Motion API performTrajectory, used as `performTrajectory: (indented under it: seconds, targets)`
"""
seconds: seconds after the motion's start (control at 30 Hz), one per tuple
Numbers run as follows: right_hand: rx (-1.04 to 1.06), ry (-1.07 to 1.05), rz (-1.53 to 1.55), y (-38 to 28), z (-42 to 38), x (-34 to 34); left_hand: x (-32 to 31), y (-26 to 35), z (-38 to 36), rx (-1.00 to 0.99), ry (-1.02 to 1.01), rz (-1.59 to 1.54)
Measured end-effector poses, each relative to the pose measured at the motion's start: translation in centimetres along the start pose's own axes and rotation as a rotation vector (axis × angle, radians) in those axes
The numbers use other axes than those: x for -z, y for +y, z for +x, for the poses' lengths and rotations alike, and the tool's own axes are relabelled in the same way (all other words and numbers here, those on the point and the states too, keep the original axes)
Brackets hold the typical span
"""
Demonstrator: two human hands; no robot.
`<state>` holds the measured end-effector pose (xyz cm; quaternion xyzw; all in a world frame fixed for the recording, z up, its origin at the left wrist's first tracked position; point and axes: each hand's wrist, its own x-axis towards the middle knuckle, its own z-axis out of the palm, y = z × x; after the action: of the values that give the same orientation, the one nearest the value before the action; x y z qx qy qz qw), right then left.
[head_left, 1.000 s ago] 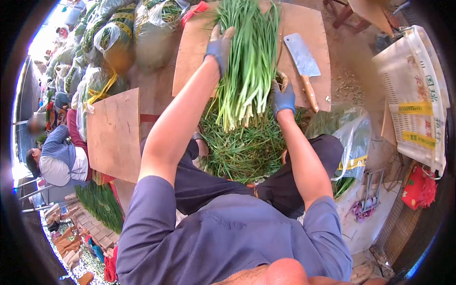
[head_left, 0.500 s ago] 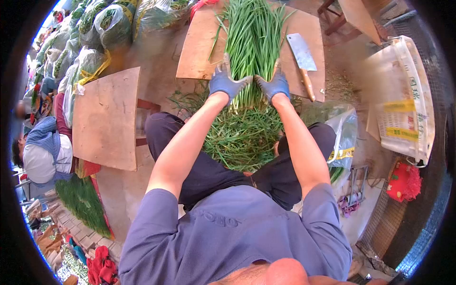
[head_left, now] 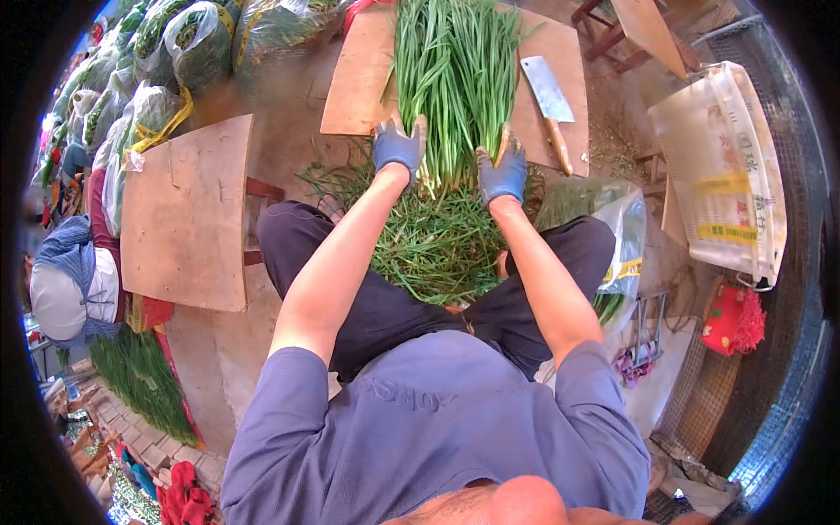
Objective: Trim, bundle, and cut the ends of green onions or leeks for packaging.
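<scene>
A wide bundle of long green stalks (head_left: 455,79) lies on a wooden board (head_left: 354,96), its pale ends hanging over the near edge. My left hand (head_left: 400,147), in a blue and grey glove, is open against the bundle's left side, fingers pointing up. On the other side my right hand (head_left: 502,171), gloved alike, is also open, its fingers touching the stalks near their lower ends. A cleaver (head_left: 548,92) with a wooden handle rests on the board, right of the stalks. Below the ends is a heap of loose green trimmings (head_left: 437,249).
Another wooden board (head_left: 185,214) stands at the left, and a person (head_left: 66,280) in a white cap is beyond it. Filled plastic bags (head_left: 199,48) line the upper left. A clear bag (head_left: 623,236) lies by the right knee; a white sack (head_left: 722,171) is farther right.
My hands have moved apart, and the thumbs no longer reach across the stalks. The bundle's lower part is spread wider. The whole view has shifted slightly.
</scene>
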<state>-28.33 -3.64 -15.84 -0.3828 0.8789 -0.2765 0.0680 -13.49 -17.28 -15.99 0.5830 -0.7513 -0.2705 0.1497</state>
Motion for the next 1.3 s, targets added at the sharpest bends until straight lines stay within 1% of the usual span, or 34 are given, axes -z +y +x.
performTrajectory:
  seconds: [0.07, 0.1, 0.2, 0.23, 0.3, 0.33, 0.37, 0.4, 0.43, 0.47, 0.5, 0.53, 0.6, 0.63, 0.7, 0.73, 0.77, 0.83, 0.87, 0.9, 1.0, 1.03, 1.07, 1.13, 1.2, 1.27, 1.3]
  targets:
    - [-0.050, 0.032, 0.035, 1.2, -0.3, -0.6, 0.2, 0.9, -0.5, 0.024, 0.007, 0.002]
    - [-0.055, -0.003, 0.076, 0.4, 0.0, 1.2, 1.5, 2.3, -1.0, 0.057, -0.052, 0.026]
    - [-0.047, -0.055, 0.012, 1.3, 0.9, 0.9, 1.6, 5.4, -0.6, 0.023, 0.024, 0.109]
    - [-0.142, -0.069, 0.013, 2.0, 0.9, -0.6, 1.4, 6.4, -0.2, 0.043, -0.033, 0.105]
    - [-0.072, -0.055, 0.146, 3.2, 1.1, -0.9, 1.7, 8.1, 0.1, 0.101, -0.111, 0.142]
    - [-0.036, -0.045, 0.214, 3.3, 1.3, -0.5, 1.5, 7.9, 0.7, 0.090, -0.147, 0.126]
    - [-0.090, -0.087, 0.436, 3.7, 1.3, 0.2, 1.4, 7.2, 1.9, 0.078, -0.183, 0.110]
    - [-0.093, -0.075, 0.567, 4.2, 1.4, 0.2, 1.0, 6.0, 3.5, 0.064, -0.221, 0.097]
    - [-0.096, -0.067, 0.698, 5.0, 1.6, -0.4, 0.2, 4.2, 5.5, 0.009, -0.241, 0.091]
    - [-0.095, -0.060, 0.829, 5.4, 1.7, -0.7, 1.1, 3.4, 5.8, -0.008, -0.293, -0.047]
    - [-0.126, -0.092, 0.805, 4.9, 1.4, -0.6, 1.3, 2.7, 6.3, -0.018, -0.321, -0.069]
    - [-0.095, -0.070, 0.716, 4.4, 1.1, -1.0, 1.3, 2.4, 6.8, -0.028, -0.347, -0.091]
    - [-0.037, -0.031, 0.532, 3.3, 0.5, -1.7, 1.0, 2.4, 6.7, -0.056, -0.326, -0.004]
    - [-0.088, -0.077, 0.429, 3.2, 0.5, -1.8, 1.2, 2.7, 6.4, -0.071, -0.318, 0.039]
    - [-0.136, -0.081, 0.238, 3.5, 0.4, -1.1, 0.8, 1.8, 6.8, -0.115, -0.328, 0.013]
    - [-0.158, -0.082, 0.144, 2.6, 0.1, 0.3, 0.8, 1.4, 7.1, -0.137, -0.330, 0.000]
    - [-0.093, 0.044, 0.044, 1.9, -0.9, 2.0, 0.9, 1.0, 7.4, -0.159, -0.348, 0.011]
    - [0.240, 0.188, -0.168, 0.6, -1.9, 4.1, 1.0, 0.8, 7.2, -0.180, -0.344, -0.015]
    - [0.354, 0.210, -0.204, -0.2, -2.1, 4.7, 1.0, 0.7, 7.1, -0.191, -0.342, -0.030]
    - [0.468, 0.236, -0.243, -1.1, -2.3, 5.4, 1.1, 0.9, 6.9, -0.161, -0.352, -0.052]
    - [0.319, -0.266, -0.354, -3.3, -0.6, 4.8, 0.6, 0.5, 7.0, -0.165, -0.331, -0.114]
    - [0.402, -0.164, -0.375, -3.3, 0.0, 4.0, 1.2, 1.8, 6.0, -0.154, -0.297, -0.208]
    - [0.400, -0.162, -0.358, -3.2, 0.7, 3.1, 2.1, 2.7, 4.8, -0.120, -0.277, -0.156]
    - [0.395, -0.163, -0.325, -4.8, 1.9, 3.1, 1.2, 3.2, 4.2, -0.070, -0.203, -0.175]
    - [0.333, -0.242, -0.328, -6.1, 2.9, 3.1, 1.4, 4.3, 3.1, -0.042, -0.207, -0.110]
    - [0.270, -0.306, -0.342, -6.7, 3.4, 2.3, 0.6, 4.4, 2.7, -0.106, -0.149, 0.019]
    - [0.240, -0.351, -0.353, -7.1, 3.3, 2.9, 0.5, 4.5, 2.3, -0.118, -0.122, 0.015]
